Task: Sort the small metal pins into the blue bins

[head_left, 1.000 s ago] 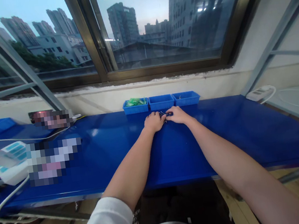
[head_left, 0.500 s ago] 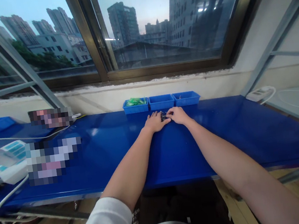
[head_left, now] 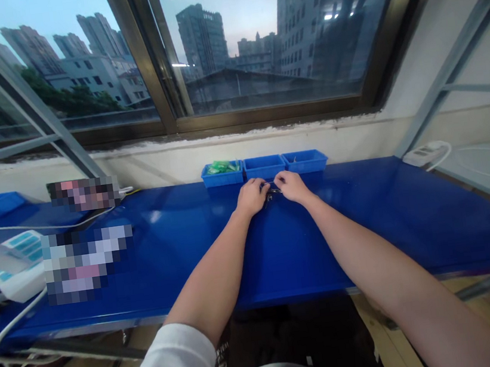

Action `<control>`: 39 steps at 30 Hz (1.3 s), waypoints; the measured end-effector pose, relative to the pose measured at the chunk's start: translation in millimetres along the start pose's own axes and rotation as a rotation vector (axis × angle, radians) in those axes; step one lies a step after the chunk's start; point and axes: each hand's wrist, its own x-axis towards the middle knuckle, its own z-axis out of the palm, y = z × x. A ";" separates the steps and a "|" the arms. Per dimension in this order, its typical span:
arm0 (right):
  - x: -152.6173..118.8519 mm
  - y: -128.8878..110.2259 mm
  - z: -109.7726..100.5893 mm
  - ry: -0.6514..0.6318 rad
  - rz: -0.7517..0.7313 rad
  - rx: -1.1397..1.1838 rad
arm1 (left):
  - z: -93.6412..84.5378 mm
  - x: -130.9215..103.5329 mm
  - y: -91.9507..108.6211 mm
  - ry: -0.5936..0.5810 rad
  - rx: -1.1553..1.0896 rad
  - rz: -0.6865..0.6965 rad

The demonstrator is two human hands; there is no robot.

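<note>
Over the far middle of the blue table, my left hand (head_left: 252,197) is closed in a pinch, its fingertips turned toward the other hand. Facing it, my right hand (head_left: 292,187) also pinches with thumb and forefinger. A thin, pale, stick-like piece (head_left: 270,182) spans the small gap between both sets of fingertips; its exact kind is too small to make out. Just below lies a small heap of thin dark and shiny pieces (head_left: 269,198), partly hidden by my fingers. Beyond my hands stand three blue bins: the left bin (head_left: 223,179) holds green pieces (head_left: 221,167).
The middle bin (head_left: 264,165) and right bin (head_left: 306,164) adjoin it; a thin piece shows in the right one. Leftward are a white device (head_left: 15,268), cables and blurred items. A white power strip (head_left: 424,154) lies right. Metal posts flank the blue table (head_left: 183,264) below a window.
My left hand has lifted from lying spread over the heap and closed into a pinch. The right hand has shifted slightly, and a thin pale piece now shows between the fingertips.
</note>
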 end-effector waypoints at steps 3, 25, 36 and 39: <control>-1.5 -4.7 -2.1 -0.030 0.004 0.047 | -0.6 0.8 0.0 0.053 -0.010 0.027; -0.7 -6.3 -1.3 -0.062 0.197 0.718 | 0.1 2.6 -5.5 0.115 -0.037 0.007; -0.3 -5.3 -7.7 0.001 0.241 0.739 | -2.5 0.8 -1.1 0.111 -0.088 -0.037; 2.0 -2.4 -8.2 0.129 0.239 0.636 | -3.5 0.3 -0.6 0.133 -0.103 -0.082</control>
